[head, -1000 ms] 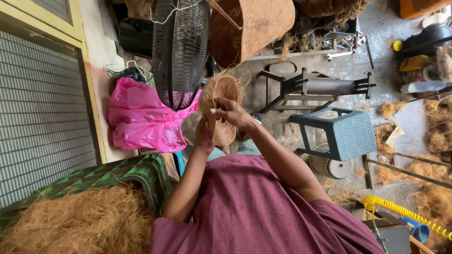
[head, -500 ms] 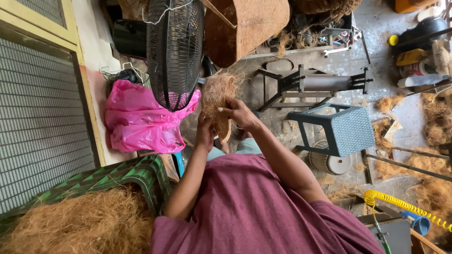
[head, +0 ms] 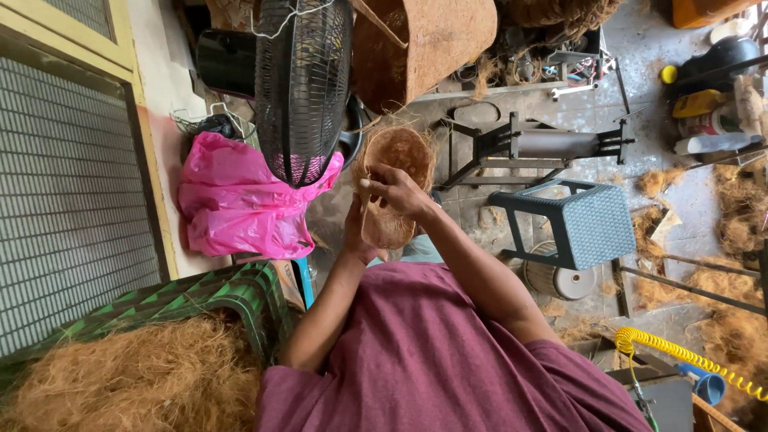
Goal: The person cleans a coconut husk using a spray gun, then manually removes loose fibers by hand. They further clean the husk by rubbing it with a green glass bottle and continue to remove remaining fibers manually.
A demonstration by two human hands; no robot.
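- one coir bowl, gripped by both hands
- right hand fingers closed on rim
- left hand clasps underside (fingers mostly hidden)
- one fan, one pink bag, one stool

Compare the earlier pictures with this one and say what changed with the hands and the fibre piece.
The round coconut-fibre piece has been turned, so its bowl-like hollow shows more openly. The right hand still grips its middle and the left hand still supports it from beneath. The fan and pink bag stayed put.
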